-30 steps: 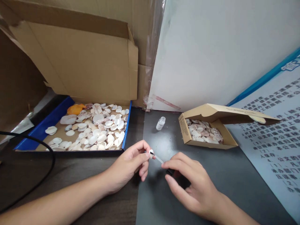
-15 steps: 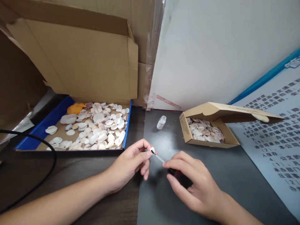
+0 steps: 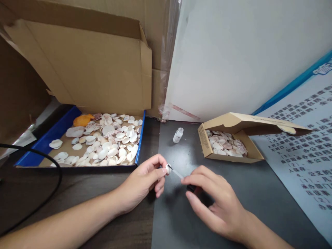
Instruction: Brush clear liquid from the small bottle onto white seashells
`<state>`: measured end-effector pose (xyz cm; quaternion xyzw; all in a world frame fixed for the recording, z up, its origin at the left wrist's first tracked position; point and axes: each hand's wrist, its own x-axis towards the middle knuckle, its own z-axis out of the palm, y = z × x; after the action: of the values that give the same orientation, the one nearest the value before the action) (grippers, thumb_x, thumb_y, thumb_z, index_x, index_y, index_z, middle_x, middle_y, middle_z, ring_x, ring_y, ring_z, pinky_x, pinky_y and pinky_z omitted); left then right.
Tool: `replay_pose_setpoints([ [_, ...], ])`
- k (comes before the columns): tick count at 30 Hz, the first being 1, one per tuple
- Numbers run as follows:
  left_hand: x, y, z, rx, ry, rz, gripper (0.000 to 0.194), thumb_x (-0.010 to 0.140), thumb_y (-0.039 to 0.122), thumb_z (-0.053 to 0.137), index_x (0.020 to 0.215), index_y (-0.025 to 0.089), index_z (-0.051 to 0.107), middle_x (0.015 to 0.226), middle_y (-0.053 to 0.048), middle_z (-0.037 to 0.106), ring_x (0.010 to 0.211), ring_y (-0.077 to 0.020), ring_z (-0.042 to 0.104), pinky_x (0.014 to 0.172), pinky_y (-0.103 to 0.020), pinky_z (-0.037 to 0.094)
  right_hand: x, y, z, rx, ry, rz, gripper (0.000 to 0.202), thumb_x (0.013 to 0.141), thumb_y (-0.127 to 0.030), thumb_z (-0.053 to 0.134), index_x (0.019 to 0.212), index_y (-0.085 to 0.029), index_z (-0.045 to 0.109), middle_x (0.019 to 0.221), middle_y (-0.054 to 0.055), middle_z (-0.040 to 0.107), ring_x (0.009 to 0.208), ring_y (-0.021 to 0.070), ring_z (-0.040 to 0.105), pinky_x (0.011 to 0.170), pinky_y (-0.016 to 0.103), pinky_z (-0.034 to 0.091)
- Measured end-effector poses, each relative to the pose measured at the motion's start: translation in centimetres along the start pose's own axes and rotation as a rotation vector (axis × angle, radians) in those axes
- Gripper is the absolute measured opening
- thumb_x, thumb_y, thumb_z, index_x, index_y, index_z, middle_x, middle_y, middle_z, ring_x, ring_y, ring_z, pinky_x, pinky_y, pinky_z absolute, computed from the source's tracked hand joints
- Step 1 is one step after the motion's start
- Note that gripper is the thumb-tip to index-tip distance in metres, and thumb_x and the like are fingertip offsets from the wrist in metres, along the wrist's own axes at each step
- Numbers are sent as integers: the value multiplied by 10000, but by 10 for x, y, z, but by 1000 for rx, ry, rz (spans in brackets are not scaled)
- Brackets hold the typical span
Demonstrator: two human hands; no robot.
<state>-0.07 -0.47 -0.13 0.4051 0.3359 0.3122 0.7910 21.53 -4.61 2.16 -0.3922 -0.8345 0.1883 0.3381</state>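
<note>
My left hand (image 3: 144, 182) pinches a small white shell (image 3: 167, 169) between thumb and fingertips above the dark mat. My right hand (image 3: 211, 200) grips the black cap of a thin brush applicator (image 3: 178, 174). The brush tip touches the shell. A small open glass bottle (image 3: 177, 135) stands on the mat behind my hands. To the left lies a blue-edged tray (image 3: 43, 143) full of several white shells (image 3: 109, 141). On the right, a small cardboard box (image 3: 204, 147) holds several pinkish shells (image 3: 227, 146).
A big open cardboard box (image 3: 85, 62) rises behind the tray. A black cable (image 3: 55, 169) loops over the table on the left. A white wall panel (image 3: 246, 55) stands behind, and a printed poster (image 3: 306, 145) leans at the right.
Both hands stay almost in place. The brush tip has shifted slightly on the shell held in my left hand.
</note>
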Motion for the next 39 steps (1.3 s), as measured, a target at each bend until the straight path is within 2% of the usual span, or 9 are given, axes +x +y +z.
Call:
replay_pose_setpoints([
  [5, 0, 1, 0, 5, -6, 1, 212, 884, 359, 620, 862, 204, 477, 506, 90, 458, 459, -72, 399, 512, -197, 365, 0, 1, 0, -39, 16, 46, 213, 904, -122, 570, 1098, -193, 625, 832, 21, 618, 637, 128, 595, 574, 264, 489],
  [9, 0, 1, 1, -7, 3, 3, 230, 874, 370, 633, 853, 207, 471, 506, 89, 448, 460, -76, 389, 503, -198, 343, 0, 0, 0, -10, -8, -13, 239, 895, -120, 573, 1119, -188, 622, 853, 31, 635, 683, 140, 617, 607, 270, 506],
  [13, -1, 1, 0, -7, 6, 1, 222, 880, 363, 627, 848, 204, 475, 499, 89, 435, 460, -75, 379, 507, -199, 341, 1, 0, 0, -54, -22, 43, 237, 892, -116, 562, 1107, -188, 633, 848, 35, 639, 660, 142, 611, 581, 270, 502],
  [18, -1, 0, 0, -25, 0, 6, 205, 878, 343, 626, 850, 201, 482, 513, 87, 436, 464, -71, 375, 496, -194, 350, 1, -4, -1, -27, 14, -84, 257, 872, -115, 573, 1116, -182, 622, 842, 38, 653, 666, 149, 625, 589, 274, 509],
  [23, 0, 2, 2, -56, 28, 12, 233, 860, 350, 656, 834, 191, 488, 600, 76, 464, 463, -52, 368, 479, -190, 363, 1, -5, -1, -58, 42, -37, 228, 876, -112, 575, 1088, -177, 630, 819, 29, 639, 637, 138, 608, 574, 269, 497],
  [26, -1, 2, 4, -75, 32, 12, 249, 841, 345, 684, 834, 190, 490, 618, 77, 471, 460, -47, 371, 469, -186, 371, 1, -5, -1, -45, 7, -57, 236, 873, -121, 578, 1096, -176, 629, 829, 31, 645, 660, 143, 619, 592, 273, 502],
  [29, 0, 2, 4, -61, 32, 5, 255, 850, 351, 684, 826, 190, 488, 601, 81, 466, 449, -48, 374, 464, -186, 385, 1, -5, -1, -76, 5, -10, 214, 888, -124, 566, 1084, -174, 635, 821, 30, 646, 647, 139, 609, 586, 270, 495],
  [35, -1, 3, 3, -46, 39, 19, 265, 840, 362, 697, 833, 190, 496, 621, 76, 469, 451, -49, 388, 476, -199, 419, 1, -5, -2, -57, -19, -59, 219, 883, -138, 573, 1090, -187, 628, 836, 27, 658, 668, 146, 618, 601, 276, 498],
  [39, 0, 1, 2, -29, 34, 12, 264, 849, 366, 687, 816, 181, 502, 668, 62, 503, 440, -37, 409, 467, -196, 411, 1, -4, -2, -57, 36, -32, 204, 895, -133, 569, 1086, -176, 625, 812, 28, 639, 633, 135, 593, 583, 269, 487],
])
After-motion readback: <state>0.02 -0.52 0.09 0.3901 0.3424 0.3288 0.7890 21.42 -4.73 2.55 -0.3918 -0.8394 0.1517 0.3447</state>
